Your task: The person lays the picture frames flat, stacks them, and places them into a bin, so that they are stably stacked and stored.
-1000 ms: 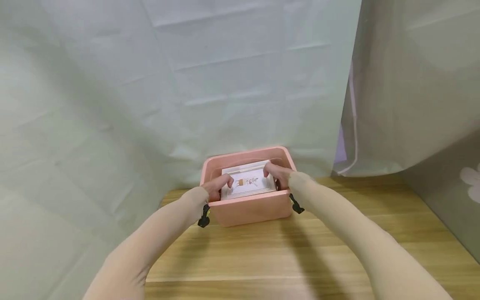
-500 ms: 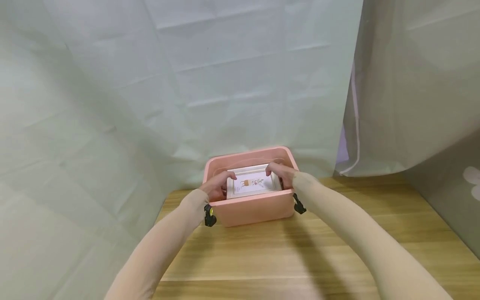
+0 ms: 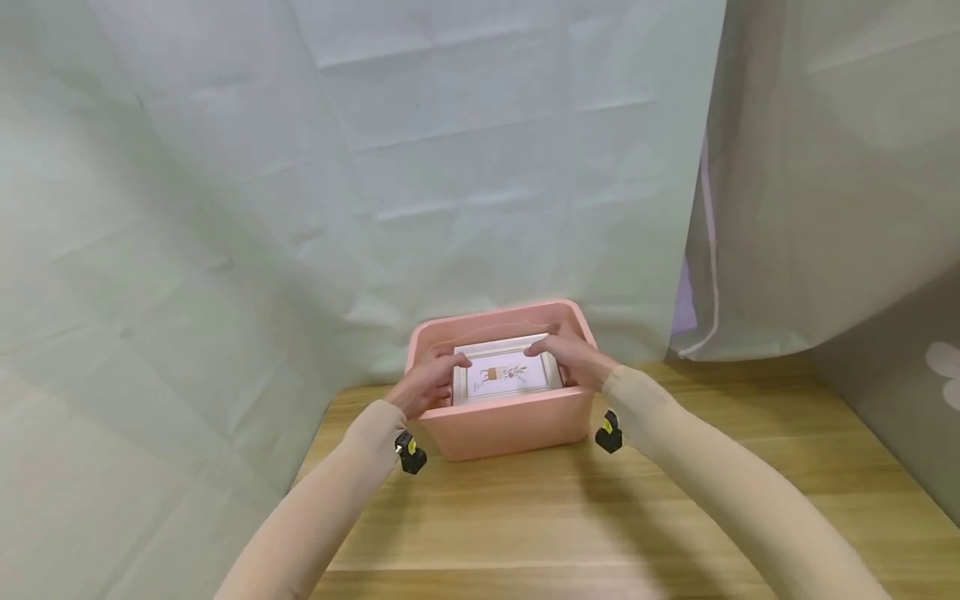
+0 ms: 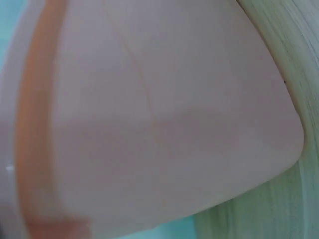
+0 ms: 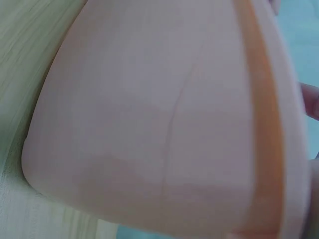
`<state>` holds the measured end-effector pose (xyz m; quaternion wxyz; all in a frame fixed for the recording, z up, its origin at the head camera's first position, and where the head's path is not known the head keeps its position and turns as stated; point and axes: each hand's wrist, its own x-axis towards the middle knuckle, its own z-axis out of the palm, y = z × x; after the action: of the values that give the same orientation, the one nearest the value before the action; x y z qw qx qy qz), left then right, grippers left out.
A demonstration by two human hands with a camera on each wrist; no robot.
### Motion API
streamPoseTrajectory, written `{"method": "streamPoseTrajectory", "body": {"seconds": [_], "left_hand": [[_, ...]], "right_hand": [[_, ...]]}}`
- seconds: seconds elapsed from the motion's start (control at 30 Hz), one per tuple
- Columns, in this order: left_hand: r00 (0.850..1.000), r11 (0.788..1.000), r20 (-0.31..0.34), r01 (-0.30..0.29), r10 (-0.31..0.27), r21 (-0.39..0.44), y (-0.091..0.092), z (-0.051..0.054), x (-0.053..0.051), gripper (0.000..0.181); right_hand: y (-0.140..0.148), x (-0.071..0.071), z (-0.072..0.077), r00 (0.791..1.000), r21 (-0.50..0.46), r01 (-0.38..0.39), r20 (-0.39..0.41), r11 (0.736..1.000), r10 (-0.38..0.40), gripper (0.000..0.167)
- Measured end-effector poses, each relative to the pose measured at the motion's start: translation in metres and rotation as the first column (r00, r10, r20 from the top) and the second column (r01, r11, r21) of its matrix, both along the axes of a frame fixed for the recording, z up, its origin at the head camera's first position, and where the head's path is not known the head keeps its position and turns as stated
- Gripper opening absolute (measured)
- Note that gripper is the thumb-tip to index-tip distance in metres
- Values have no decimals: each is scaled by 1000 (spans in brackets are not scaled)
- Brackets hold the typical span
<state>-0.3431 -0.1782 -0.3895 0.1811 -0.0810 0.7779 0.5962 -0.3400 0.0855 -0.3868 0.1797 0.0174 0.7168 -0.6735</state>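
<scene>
A white picture frame [image 3: 507, 370] with a small deer-and-flowers picture lies face up inside a pink plastic bin [image 3: 510, 432]. My left hand [image 3: 431, 379] holds the frame's left side, thumb on its front edge. At the opposite side my right hand [image 3: 573, 354] grips it, with the thumb over the border. The lower fingers of both hands are largely hidden down in the bin. The left wrist view shows only the bin's outer wall [image 4: 174, 109]. At the right edge of the right wrist view, part of a finger [image 5: 311, 101] shows past the rim.
The bin stands on a wood-grain table [image 3: 495, 525], close against a pale hanging sheet [image 3: 480, 167]. A grey curtain [image 3: 810, 167] hangs at the right, and another fold of pale cloth borders the table's left side.
The frame has shifted slightly right within the bin, covering a white edge seen behind it earlier. Both wrists have tilted, and the hands still hold the frame's sides.
</scene>
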Motion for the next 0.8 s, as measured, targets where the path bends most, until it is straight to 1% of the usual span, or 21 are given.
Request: {"method": "streamPoseTrajectory", "body": {"seconds": [0.07, 0.13, 0.2, 0.33, 0.43, 0.53, 0.67, 0.77, 0.8], "left_hand": [[997, 1000, -77, 7, -9, -21, -1, 3, 5, 82], [989, 999, -148, 10, -17, -51, -2, 8, 11, 83], [978, 997, -208, 4, -19, -75, -3, 13, 18, 84], [947, 993, -320, -5, -33, -120, -6, 22, 34, 81], [925, 990, -376, 0, -54, -143, -8, 23, 46, 75], [907, 988, -417, -5, -61, -155, -10, 24, 58, 72], [871, 986, -485, -7, -75, -165, -14, 28, 71, 72], [848, 985, -523, -1, -90, -172, -22, 29, 81, 71], [843, 984, -530, 1, -96, -177, -24, 29, 85, 71]], "right_hand": [[3, 4, 3, 1000, -11, 12, -10, 1000, -12, 105], [6, 8, 7, 1000, -22, 11, -14, 1000, -11, 103], [10, 12, 11, 1000, -36, -9, -15, 999, 8, 104], [19, 24, 18, 999, -81, -36, -26, 996, 34, 107], [27, 35, 21, 997, -98, -39, -65, 994, 32, 107], [34, 45, 21, 994, -105, -42, -109, 994, 30, 104], [40, 56, 21, 987, -118, -34, -159, 992, 14, 98], [42, 67, 19, 980, -135, -26, -198, 991, -1, 95], [43, 71, 18, 977, -140, -23, -211, 990, -7, 95]]}}
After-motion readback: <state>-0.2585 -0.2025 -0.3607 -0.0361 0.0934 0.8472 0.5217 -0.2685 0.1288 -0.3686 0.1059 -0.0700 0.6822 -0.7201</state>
